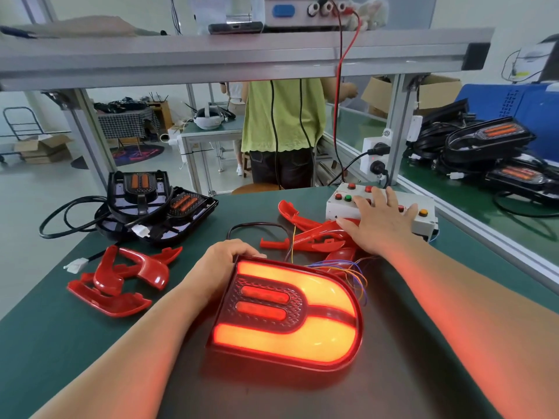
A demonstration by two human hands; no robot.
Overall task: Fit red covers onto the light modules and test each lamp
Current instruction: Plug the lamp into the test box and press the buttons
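Green matting covers the workbench (54, 337) that fills the lower frame; an aluminium shelf rail runs across the top, and another person stands beyond the far edge at centre.

You are at the test step, judging by the layout. The covered lamp (287, 313) lies at lower centre, its red cover already fitted, and it glows orange-yellow in both outer bands with two red bars lit in the middle. Confirm that every segment lights evenly before you release the switch.

At left centre, a stack of uncovered black light modules (157, 204) awaits covers, with its cable looping off to the left. Below it, at lower left, lies a pile of loose red covers (118, 279). A second group of red covers (305, 234) lies at centre right, just in front of the control box (381, 207), which sits at the right edge of the bench.

Your right hand (378, 225) is spread flat, palm down, fingers extended onto the top of the control box among its red, green and yellow buttons. Which button it presses cannot be told. The thumb touches the nearest red cover.

Your left hand (223, 264) is curled loosely over the upper left corner of the lamp, steadying it on the mat.

Next, you will likely need to lift the right hand off the box, unplug the coloured wires (354, 276) beside the lamp, and set it aside.
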